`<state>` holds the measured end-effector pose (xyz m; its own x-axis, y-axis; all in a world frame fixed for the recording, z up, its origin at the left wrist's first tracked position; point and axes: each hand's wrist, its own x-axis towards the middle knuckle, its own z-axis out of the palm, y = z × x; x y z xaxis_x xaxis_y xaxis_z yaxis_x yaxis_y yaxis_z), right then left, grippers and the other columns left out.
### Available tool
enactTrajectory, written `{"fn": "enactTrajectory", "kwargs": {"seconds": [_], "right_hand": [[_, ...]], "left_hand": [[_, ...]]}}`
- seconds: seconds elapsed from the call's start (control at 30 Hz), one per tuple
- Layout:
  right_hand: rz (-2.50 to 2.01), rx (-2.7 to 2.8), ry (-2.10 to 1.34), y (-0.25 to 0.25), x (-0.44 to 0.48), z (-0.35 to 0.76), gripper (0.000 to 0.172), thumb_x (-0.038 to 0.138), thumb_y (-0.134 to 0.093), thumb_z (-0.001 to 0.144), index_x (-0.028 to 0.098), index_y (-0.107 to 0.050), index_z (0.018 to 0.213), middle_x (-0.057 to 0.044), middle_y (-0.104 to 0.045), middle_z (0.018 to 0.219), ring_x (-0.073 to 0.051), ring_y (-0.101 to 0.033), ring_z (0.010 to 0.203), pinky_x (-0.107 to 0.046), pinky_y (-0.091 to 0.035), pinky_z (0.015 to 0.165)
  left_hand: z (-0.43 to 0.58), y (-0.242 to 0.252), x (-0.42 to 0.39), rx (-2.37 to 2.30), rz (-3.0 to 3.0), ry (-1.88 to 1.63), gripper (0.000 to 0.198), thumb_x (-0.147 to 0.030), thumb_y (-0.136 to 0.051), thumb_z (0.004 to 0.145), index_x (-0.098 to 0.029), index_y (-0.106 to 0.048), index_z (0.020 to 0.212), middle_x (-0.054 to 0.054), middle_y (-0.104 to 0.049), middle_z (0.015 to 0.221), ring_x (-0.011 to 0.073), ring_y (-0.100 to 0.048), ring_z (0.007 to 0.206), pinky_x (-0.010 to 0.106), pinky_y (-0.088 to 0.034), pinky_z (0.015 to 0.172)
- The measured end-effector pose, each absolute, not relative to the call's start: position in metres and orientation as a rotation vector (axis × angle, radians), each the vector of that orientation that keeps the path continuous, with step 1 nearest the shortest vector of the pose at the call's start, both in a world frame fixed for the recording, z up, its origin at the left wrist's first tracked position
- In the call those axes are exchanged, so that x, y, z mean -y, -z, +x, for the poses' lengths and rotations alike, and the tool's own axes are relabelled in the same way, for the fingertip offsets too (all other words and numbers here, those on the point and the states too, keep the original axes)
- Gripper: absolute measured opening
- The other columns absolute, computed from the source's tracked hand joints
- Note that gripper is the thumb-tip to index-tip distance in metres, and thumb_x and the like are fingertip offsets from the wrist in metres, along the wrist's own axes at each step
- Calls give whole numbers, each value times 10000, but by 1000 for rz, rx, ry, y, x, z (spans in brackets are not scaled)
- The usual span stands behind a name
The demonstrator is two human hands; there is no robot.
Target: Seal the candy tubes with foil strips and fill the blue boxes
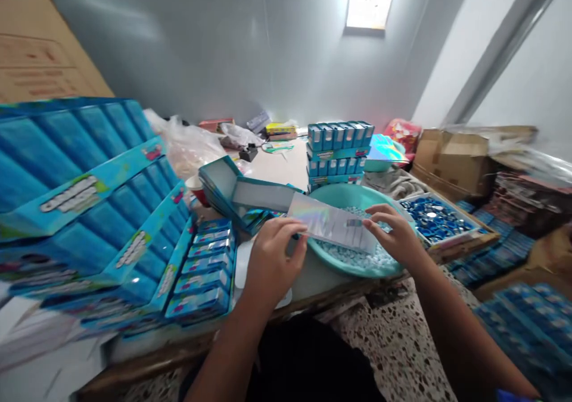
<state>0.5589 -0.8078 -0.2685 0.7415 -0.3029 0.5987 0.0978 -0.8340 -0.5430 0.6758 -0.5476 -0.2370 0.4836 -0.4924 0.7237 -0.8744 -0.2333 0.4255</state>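
Observation:
A shiny, rainbow-reflecting sheet of stickers [333, 220] is held tilted above the near part of a turquoise basin [348, 195]. My left hand [277, 256] pinches the sheet's left end between thumb and fingers. At its right end, my right hand [395, 235] has thumb and forefinger closed on a small silvery sticker [354, 223], which looks to lie against the sheet or just over it. Many small pale-blue pieces [357, 258] fill the basin's bottom. Left of the sheet, an open blue display carton [268, 195] lies with its white inside showing.
Filled blue display boxes [102, 199] are stacked high at left, beside a row of small blue boxes [203, 268]. Another stack [339, 152] stands behind the basin. To the right are a tray of blue-and-silver pieces [435, 217] and cardboard boxes [460, 155].

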Motion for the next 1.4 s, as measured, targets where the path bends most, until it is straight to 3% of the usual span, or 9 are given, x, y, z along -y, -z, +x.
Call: {"fn": "enactTrajectory", "kwargs": {"seconds": [0.2, 0.33, 0.5, 0.7, 0.83, 1.03, 1.13, 1.3, 1.4], "right_hand": [[-2687, -320, 759, 286, 821, 574, 251, 387, -635, 923, 198, -741, 797, -126, -680, 1135, -251, -648, 1002, -386, -472, 870], [-2795, -489, 562, 282, 812, 577, 185, 370, -651, 915, 234, -768, 868, -83, -697, 1059, -242, -634, 977, -375, -386, 843], [-2853, -533, 466, 277, 808, 578, 191, 400, -657, 905, 234, -751, 883, -64, -699, 991, -242, -625, 944, -371, -316, 828], [-2733, -626, 805, 276, 808, 570, 318, 512, -706, 856, 201, -652, 819, -66, -722, 856, -259, -657, 818, -384, -407, 796], [-2632, -359, 1120, 261, 799, 564, 364, 517, -730, 847, 215, -660, 1038, -81, -761, 992, -280, -689, 910, -464, -445, 943], [-2525, 283, 1034, 210, 765, 558, 118, 296, -603, 977, 258, -710, 946, 1, -769, 861, -180, -696, 762, -355, -511, 825], [-2524, 334, 930, 193, 747, 558, 116, 289, -598, 974, 263, -704, 936, 5, -760, 863, -191, -702, 818, -392, -496, 910], [-2724, 406, 1008, 174, 706, 568, 310, 311, -650, 921, 249, -653, 1224, -88, -682, 1284, -322, -576, 1260, -553, -272, 1150], [-2752, 661, 811, 169, 683, 587, 263, 290, -555, 977, 211, -661, 1205, -87, -740, 1145, -265, -679, 1054, -469, -397, 1043]], "left_hand": [[702, 224, 646, 1678, 2132, -500, 570, -440, -615, 926, -161, -509, 1411, 156, -638, 1349, 330, -509, 1343, 613, -154, 1206], [717, 238, 674, 1738, 2344, -319, 521, -564, -678, 847, -123, -702, 1123, 167, -737, 986, 346, -686, 1008, 598, -299, 1118], [718, 246, 669, 1716, 2359, -351, 275, -427, -798, 771, -162, -748, 825, 148, -720, 923, 340, -685, 948, 563, -375, 1046], [701, 229, 652, 1771, 2305, -430, 172, -298, -634, 925, -176, -706, 828, 80, -714, 872, 284, -666, 944, 609, -315, 1076], [694, 208, 627, 1860, 2204, -437, 169, -284, -606, 943, -181, -695, 843, 65, -710, 853, 251, -667, 893, 493, -413, 986], [686, 170, 534, 1517, 2211, -566, 433, -374, -678, 895, -236, -619, 1301, 64, -731, 1019, 243, -664, 923, 367, -486, 809], [678, 161, 493, 1476, 2280, -709, 310, -437, -668, 895, -259, -704, 1146, 50, -747, 962, 243, -671, 869, 369, -476, 798], [662, 162, 468, 1390, 2389, -663, 252, -407, -574, 950, -239, -705, 815, 27, -719, 745, 213, -647, 700, 345, -442, 715], [658, 161, 462, 1273, 2366, -363, 233, -400, -604, 925, -241, -705, 789, 20, -714, 735, 203, -648, 694, 311, -441, 649]]}}
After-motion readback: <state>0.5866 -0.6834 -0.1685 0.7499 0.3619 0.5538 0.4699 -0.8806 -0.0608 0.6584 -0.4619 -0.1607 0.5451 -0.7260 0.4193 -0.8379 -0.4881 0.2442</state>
